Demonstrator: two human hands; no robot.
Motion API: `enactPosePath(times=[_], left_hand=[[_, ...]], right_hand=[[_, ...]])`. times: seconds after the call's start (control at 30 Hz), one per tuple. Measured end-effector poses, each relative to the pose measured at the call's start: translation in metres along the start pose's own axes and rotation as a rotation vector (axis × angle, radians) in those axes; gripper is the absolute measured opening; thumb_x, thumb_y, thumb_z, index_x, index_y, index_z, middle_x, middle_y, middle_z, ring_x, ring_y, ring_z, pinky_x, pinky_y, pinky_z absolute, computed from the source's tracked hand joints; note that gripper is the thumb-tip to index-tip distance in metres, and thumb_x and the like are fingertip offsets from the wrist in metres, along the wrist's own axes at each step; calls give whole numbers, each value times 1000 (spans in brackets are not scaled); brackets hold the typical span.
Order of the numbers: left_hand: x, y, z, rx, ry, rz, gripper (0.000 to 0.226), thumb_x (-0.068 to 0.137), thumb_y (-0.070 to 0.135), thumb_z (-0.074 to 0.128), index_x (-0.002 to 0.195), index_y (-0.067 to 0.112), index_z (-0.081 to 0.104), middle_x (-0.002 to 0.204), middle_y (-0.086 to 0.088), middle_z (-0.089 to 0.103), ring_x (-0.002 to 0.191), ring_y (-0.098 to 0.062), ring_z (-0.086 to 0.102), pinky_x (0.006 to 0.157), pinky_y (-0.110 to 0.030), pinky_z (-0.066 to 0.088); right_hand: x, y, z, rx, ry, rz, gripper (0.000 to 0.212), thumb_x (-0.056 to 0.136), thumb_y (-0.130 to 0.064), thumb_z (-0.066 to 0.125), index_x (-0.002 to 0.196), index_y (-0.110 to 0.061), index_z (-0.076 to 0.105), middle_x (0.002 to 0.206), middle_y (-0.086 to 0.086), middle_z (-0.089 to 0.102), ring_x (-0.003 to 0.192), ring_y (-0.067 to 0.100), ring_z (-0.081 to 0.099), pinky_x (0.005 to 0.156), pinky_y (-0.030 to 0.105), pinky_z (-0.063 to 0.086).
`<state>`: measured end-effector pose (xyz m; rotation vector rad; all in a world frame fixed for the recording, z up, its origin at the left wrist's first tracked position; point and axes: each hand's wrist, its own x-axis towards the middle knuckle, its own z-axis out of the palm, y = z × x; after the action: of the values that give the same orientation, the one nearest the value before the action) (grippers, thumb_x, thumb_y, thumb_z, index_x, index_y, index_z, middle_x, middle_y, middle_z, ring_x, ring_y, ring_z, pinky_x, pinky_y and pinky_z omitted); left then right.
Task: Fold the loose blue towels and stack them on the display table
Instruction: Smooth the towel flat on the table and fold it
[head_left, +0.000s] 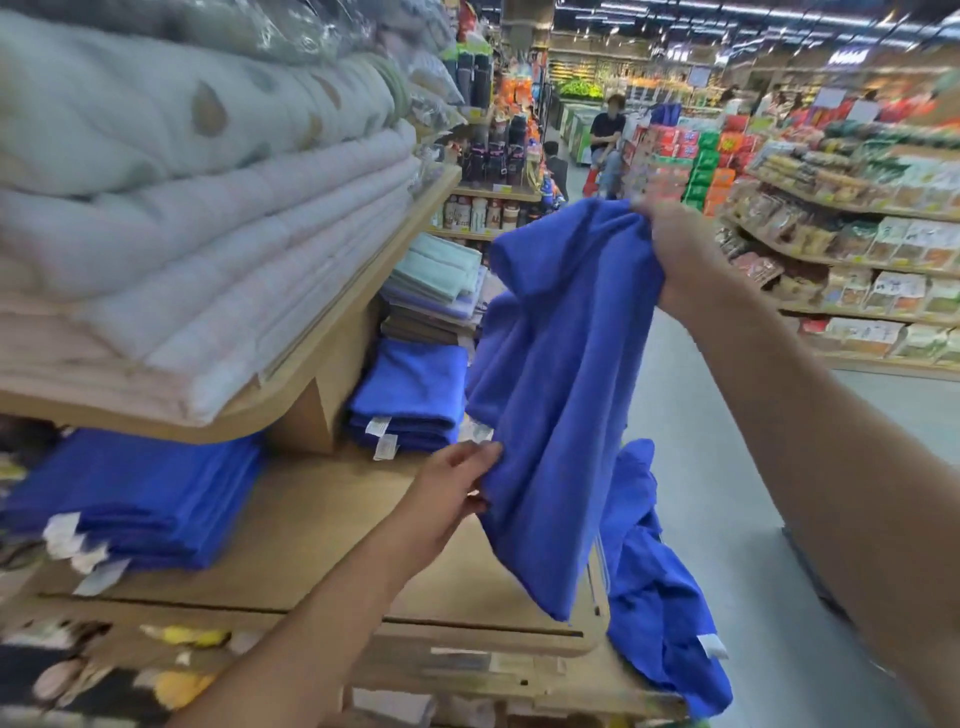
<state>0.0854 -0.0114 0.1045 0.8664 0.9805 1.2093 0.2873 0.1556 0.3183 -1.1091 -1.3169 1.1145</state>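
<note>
Supermarket aisles run away behind us, blurred, with packed snack shelves (857, 249) on the right and a person sitting far down the walkway.

From the head camera, which is our only view, we stand at the wooden display table (322, 519). Its upper shelf (291, 384) carries thick quilted blankets (208, 234), pale and puffy. On the lower board sit two folded stacks of blue towels, a wide one at the left (130, 499) and a smaller, squarer one further back (410, 400), both showing white care tags. Bare wood lies between them.

Our right hand (670, 249) is raised and clenched on a bunched top corner of the loose blue towel (561, 389). Our left hand (457, 488) is lower and pinches the towel's left edge between thumb and fingers. The towel hangs in the air above the table's right end. Its long axis is nearly vertical, with a slack pointed tip at the bottom, and it rests on nothing.

The bare wood lies down and to the left of the cloth. Our left hand is the nearer one to it, so we judge the spread would lead from that side.

The cloth looks soft and napped, like microfibre, and drapes in deep limp folds. A second loose blue towel (654, 597) spills crumpled over the table's right corner, just beside the held one.
</note>
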Motion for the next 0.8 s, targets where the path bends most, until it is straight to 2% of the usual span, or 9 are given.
enactPosePath(times=[0.07, 0.13, 0.2, 0.27, 0.37, 0.47, 0.63, 0.73, 0.8], left_hand=[[-12, -11, -17, 77, 86, -9, 26, 99, 23, 61, 77, 24, 75, 82, 3, 72, 73, -8, 64, 61, -17, 49], [-22, -28, -34, 88, 157, -59, 38, 102, 17, 54, 70, 23, 72, 73, 6, 69, 68, -8, 61, 56, -17, 46], [-31, -44, -49, 42, 203, -171, 29, 103, 20, 53, 80, 19, 70, 76, 1, 71, 67, -11, 64, 60, -23, 45], [-40, -55, -60, 27, 171, -304, 13, 100, 26, 59, 92, 18, 65, 77, -2, 69, 62, -16, 62, 56, -25, 41], [-47, -66, -66, 37, 91, -398, 9, 96, 17, 66, 103, 12, 69, 86, -4, 76, 66, -17, 71, 49, -22, 47], [-44, -70, -67, -61, 104, -479, 17, 96, 10, 60, 110, 4, 67, 95, -16, 72, 76, -22, 71, 58, -27, 55], [-40, -76, -63, -350, 227, -624, 21, 99, 6, 52, 102, -7, 68, 93, -23, 74, 73, -31, 74, 80, -43, 58], [-38, -78, -59, -473, 247, -609, 25, 99, 5, 48, 103, -10, 67, 96, -26, 73, 73, -35, 75, 85, -45, 56], [-35, -76, -57, -424, 251, -626, 23, 98, 7, 49, 96, -5, 68, 82, -21, 74, 61, -30, 73, 60, -38, 61]], right_hand=[[15, 46, 7, -446, 150, -83, 17, 99, -15, 55, 85, -11, 63, 82, 11, 61, 80, 25, 57, 69, 29, 46], [7, 99, 13, -726, 103, -17, 16, 95, -11, 57, 98, 0, 69, 90, 21, 67, 90, 37, 64, 77, 34, 49], [-22, 146, 23, -854, -23, -2, 25, 91, -11, 61, 113, -2, 65, 105, 17, 69, 100, 37, 66, 88, 40, 52], [-65, 179, 41, -859, -199, -110, 19, 89, -12, 64, 108, -14, 65, 104, 7, 69, 95, 27, 66, 89, 42, 53], [-140, 208, 67, -782, -544, -165, 9, 87, -33, 64, 87, -41, 59, 77, -16, 63, 69, 4, 59, 72, 38, 54], [-201, 224, 74, -784, -773, -182, 24, 82, -62, 67, 84, -41, 55, 76, -19, 63, 67, 6, 59, 64, 31, 52], [-239, 245, 66, -999, -718, -337, 64, 62, -75, 73, 97, -33, 40, 94, -16, 49, 79, 9, 47, 68, 29, 42], [-242, 248, 62, -957, -633, -366, 40, 77, -50, 70, 104, -31, 46, 98, -16, 52, 83, 6, 48, 66, 27, 36], [-243, 241, 60, -858, -606, -364, 18, 87, -38, 59, 101, -27, 56, 93, -16, 55, 81, 3, 50, 67, 27, 38]])
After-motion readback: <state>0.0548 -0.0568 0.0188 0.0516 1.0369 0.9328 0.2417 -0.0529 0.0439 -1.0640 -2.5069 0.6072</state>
